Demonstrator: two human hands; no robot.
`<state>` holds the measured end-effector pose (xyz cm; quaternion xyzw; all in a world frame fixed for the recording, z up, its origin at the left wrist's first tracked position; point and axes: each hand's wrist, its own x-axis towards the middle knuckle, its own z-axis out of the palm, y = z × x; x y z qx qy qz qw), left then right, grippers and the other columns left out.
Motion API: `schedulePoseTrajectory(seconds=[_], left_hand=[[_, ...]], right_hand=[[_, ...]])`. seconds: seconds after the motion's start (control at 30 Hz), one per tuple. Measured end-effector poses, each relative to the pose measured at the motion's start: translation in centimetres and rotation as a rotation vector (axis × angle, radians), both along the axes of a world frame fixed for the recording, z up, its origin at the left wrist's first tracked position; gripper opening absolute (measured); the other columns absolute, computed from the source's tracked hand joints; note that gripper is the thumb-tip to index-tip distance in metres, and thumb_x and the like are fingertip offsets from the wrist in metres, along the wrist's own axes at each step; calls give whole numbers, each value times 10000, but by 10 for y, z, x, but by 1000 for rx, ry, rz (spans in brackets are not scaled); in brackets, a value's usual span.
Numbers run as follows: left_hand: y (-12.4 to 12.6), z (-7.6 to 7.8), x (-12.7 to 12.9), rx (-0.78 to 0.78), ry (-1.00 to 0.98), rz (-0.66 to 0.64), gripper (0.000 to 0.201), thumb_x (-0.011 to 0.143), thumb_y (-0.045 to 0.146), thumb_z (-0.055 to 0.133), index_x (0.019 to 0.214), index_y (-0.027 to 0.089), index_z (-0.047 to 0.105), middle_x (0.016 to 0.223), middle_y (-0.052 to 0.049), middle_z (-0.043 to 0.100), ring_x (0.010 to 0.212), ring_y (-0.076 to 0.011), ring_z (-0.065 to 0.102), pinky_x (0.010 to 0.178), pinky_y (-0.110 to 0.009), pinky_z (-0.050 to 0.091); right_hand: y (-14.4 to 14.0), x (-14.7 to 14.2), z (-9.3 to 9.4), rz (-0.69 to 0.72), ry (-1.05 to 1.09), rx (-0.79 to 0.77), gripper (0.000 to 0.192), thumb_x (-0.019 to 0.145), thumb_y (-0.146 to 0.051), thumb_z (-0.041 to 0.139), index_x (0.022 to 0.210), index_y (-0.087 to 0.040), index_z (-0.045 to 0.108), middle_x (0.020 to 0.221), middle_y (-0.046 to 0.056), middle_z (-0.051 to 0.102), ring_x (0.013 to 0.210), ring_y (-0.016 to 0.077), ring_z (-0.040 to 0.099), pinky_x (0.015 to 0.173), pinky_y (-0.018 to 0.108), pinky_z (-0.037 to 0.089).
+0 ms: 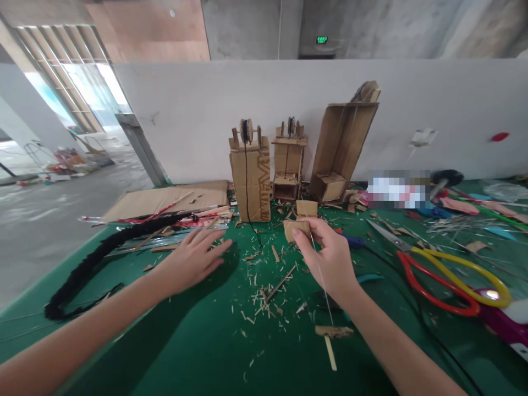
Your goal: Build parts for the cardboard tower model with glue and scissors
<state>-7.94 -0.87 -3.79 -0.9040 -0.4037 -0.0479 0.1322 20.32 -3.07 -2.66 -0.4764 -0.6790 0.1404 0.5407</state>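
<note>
Between the thumb and fingers of my right hand [326,254] is a small piece of cardboard [291,231]. A thin pale strand [323,280] runs down from that hand toward a torn cardboard scrap [334,331] near the table's front. My left hand [193,263] is empty, fingers spread, hovering over or resting on the green table; which one I cannot tell. Beyond the hands stands an upright cardboard box [249,179] topped by a spool [246,132] with black cord hanging down. A second cardboard tower [289,159] with a similar spool stands beside it.
A tall open cardboard box [344,146] leans against the white wall. Scissors with red and yellow handles [443,275] lie at the right, near a black cable [421,313]. A fuzzy black strip [91,264] curves along the left. Wood shavings litter the green table [198,352].
</note>
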Motion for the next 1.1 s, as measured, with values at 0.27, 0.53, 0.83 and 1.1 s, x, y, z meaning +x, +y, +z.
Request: schedulePoseTrajectory(seconds=[0.27, 0.53, 0.83, 1.1], left_hand=[[-47, 5, 96, -173, -96, -8, 325, 886, 439, 444, 966, 173, 611, 901, -87, 627, 862, -272, 607, 705, -418, 509], [-13, 11, 94, -8, 33, 50, 249, 923, 171, 329, 887, 119, 569, 844, -118, 620, 813, -277, 593, 669, -408, 465], [-75, -12, 90, -329, -27, -143, 158, 882, 141, 370, 868, 199, 516, 760, -40, 631, 658, -188, 618, 556, -285, 462], [14, 3, 32, -48, 81, 386, 278, 949, 246, 254, 919, 151, 514, 778, -106, 655, 730, -249, 648, 574, -307, 439]], right_hand=[[2, 2, -1, -7, 56, 17, 144, 861, -293, 555, 945, -184, 594, 858, 40, 681, 763, 170, 642, 695, 286, 503], [2, 1, 0, -11, 2, 23, 143, 862, -293, 548, 942, -185, 598, 821, 30, 668, 695, 157, 632, 662, 282, 498], [4, 5, 2, -38, 72, 14, 152, 853, -302, 562, 940, -184, 598, 840, 38, 680, 740, 167, 638, 676, 287, 503], [0, 5, 4, -14, 21, -3, 163, 862, -311, 537, 939, -183, 603, 807, 34, 666, 695, 157, 619, 632, 276, 488]])
